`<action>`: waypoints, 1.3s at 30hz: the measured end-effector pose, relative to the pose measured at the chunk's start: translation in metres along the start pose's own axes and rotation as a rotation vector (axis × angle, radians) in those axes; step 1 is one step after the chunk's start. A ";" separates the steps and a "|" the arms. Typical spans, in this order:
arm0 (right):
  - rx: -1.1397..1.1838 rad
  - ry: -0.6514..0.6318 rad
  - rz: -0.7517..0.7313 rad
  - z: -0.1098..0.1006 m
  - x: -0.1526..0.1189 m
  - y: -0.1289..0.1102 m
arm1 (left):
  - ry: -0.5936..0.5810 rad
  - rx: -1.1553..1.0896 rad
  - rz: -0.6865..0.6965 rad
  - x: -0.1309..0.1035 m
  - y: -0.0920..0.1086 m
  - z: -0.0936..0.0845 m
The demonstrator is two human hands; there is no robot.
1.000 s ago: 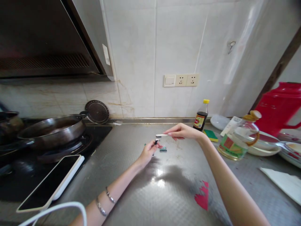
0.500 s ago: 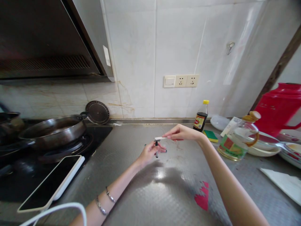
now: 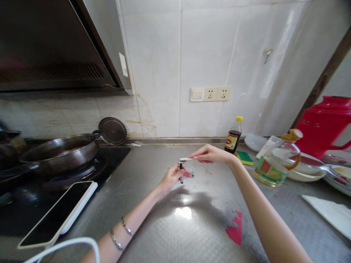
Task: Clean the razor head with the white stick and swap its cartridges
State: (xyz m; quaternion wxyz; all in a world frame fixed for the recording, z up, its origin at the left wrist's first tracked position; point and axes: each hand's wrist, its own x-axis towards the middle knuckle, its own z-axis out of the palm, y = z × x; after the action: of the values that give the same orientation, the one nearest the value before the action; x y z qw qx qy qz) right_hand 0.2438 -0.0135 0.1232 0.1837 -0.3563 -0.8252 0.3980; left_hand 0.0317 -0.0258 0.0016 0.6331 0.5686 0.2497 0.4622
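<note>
Over counter (image 3: 203,223), two hands (image 3: 170,179) (image 3: 210,153), one white stick (image 3: 187,159), one dark handle (image 3: 181,178)

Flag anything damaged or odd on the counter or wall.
Two things. A ragged red patch on the metal counter, near the right forearm, looks like a torn sticker. Brown streaks mark the wall tiles beside the dark disc, possibly grease.
</note>
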 end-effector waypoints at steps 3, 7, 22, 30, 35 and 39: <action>0.051 -0.099 0.022 0.001 0.000 0.001 | 0.002 0.022 0.000 0.001 -0.001 -0.001; 0.067 0.000 0.000 0.001 0.001 0.003 | -0.020 0.037 0.005 0.000 0.001 0.000; -0.043 -0.078 -0.002 0.004 0.005 0.000 | -0.020 0.187 0.075 0.006 -0.006 -0.009; 0.012 -0.159 0.026 0.005 0.002 -0.003 | 0.015 0.182 0.012 0.005 -0.002 -0.009; 0.010 0.193 -0.024 0.006 0.001 -0.009 | 0.082 0.018 -0.047 0.004 -0.002 -0.006; -0.093 0.487 -0.064 0.018 0.005 0.004 | 0.049 -0.115 -0.096 0.002 -0.002 0.000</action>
State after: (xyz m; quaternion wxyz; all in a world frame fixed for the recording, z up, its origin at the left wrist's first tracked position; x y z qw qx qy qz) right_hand 0.2314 -0.0181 0.1090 0.3732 -0.4234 -0.7849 0.2558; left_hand 0.0333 -0.0243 -0.0004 0.6796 0.5072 0.2652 0.4588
